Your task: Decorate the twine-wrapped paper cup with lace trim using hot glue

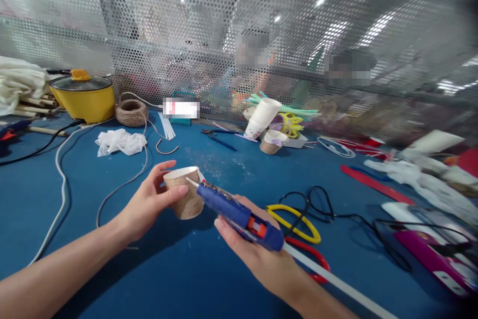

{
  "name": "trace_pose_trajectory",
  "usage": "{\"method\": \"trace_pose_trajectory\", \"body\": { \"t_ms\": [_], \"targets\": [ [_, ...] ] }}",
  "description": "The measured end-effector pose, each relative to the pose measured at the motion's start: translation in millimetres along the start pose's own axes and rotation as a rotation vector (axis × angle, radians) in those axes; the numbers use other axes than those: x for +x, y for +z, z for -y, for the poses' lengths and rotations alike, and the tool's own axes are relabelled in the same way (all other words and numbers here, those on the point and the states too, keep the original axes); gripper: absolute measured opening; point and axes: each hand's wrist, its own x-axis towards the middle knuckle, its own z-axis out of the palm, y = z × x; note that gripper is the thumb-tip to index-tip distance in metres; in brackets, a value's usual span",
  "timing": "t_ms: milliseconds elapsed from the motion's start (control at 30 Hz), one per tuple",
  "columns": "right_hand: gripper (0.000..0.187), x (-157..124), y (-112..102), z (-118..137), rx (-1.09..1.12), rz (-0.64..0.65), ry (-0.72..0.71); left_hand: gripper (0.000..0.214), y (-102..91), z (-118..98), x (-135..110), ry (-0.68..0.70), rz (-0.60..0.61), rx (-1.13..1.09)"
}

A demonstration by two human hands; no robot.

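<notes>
Head view: our left hand (148,201) grasps a twine-wrapped cup (184,205), thumb across the near wall and fingers around the far side. We observe the cup mouth up, in front of us over the blue table (168,284). Our right hand (259,257) is closed around a blue glue gun (233,209); its metal nozzle points leftward at the cup wall, just below the rim. Contact between nozzle and cup: we cannot tell. A white glue stick (336,281) extends from the gun's rear. Beyond the hands we record a twine ball (131,114), a lidded yellow pot (87,101), crumpled white material (121,142), pliers (223,143) and stacked paper cups (263,116). Right of the gun lies a black cable (330,204).
</notes>
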Motion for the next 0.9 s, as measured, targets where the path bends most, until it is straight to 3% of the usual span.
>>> {"method": "trace_pose_trajectory", "body": {
  "t_ms": [633,900],
  "targets": [
    [0.012,-3,2,-2,-0.075,-0.019,-0.036,0.07,-0.4,0,-2,0.011,0.014,0.041],
    [0.016,2,0,9,-0.011,-0.03,0.005,0.071,-0.8,0,0,0.012,0.027,0.044]
  ]
}}
